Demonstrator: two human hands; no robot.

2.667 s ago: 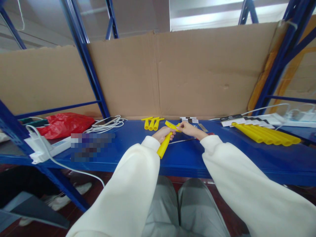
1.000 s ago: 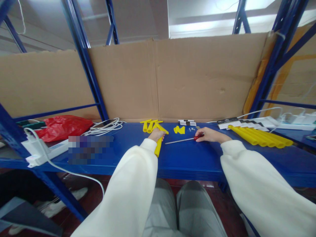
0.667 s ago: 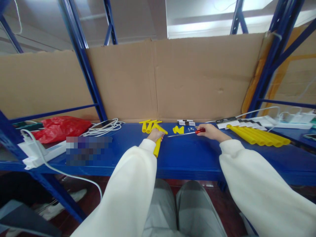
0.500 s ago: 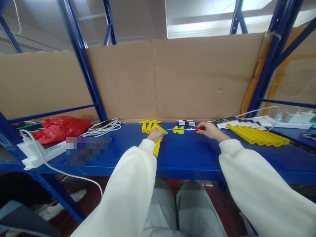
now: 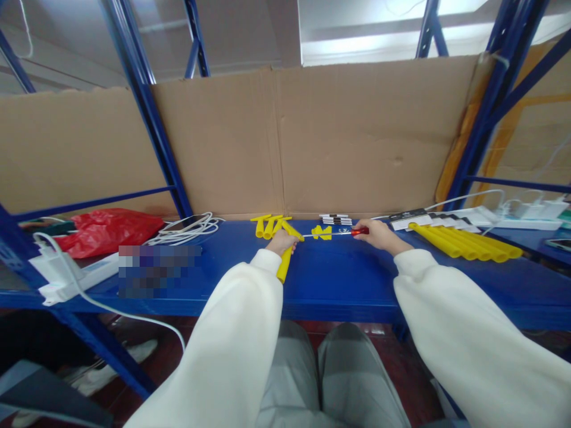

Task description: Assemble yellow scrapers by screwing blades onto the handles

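Observation:
My left hand [image 5: 281, 242] is closed round a yellow T-shaped piece [image 5: 284, 270], whose tube points down toward the table's front edge. In my right hand [image 5: 373, 233] is the red handle of a screwdriver [image 5: 332, 234]. Its shaft runs left over small yellow parts [image 5: 322, 232], and the tip meets the crossbar end of the held piece. Behind my left hand lie several finished-looking yellow T-shaped pieces [image 5: 260, 226]. Small black and white items [image 5: 335, 220] sit behind the yellow parts.
Several yellow tubes [image 5: 464, 245] lie on the right of the blue table [image 5: 339, 285]. At the left are a red bag [image 5: 111, 230], coiled white cable [image 5: 191, 230] and a power strip [image 5: 93, 274]. Cardboard [image 5: 357, 137] stands behind. Another power strip [image 5: 521, 223] is at the right.
The screwdriver has shifted slightly left, and its tip now meets the end of the yellow piece. My left hand still holds that piece in nearly the same place.

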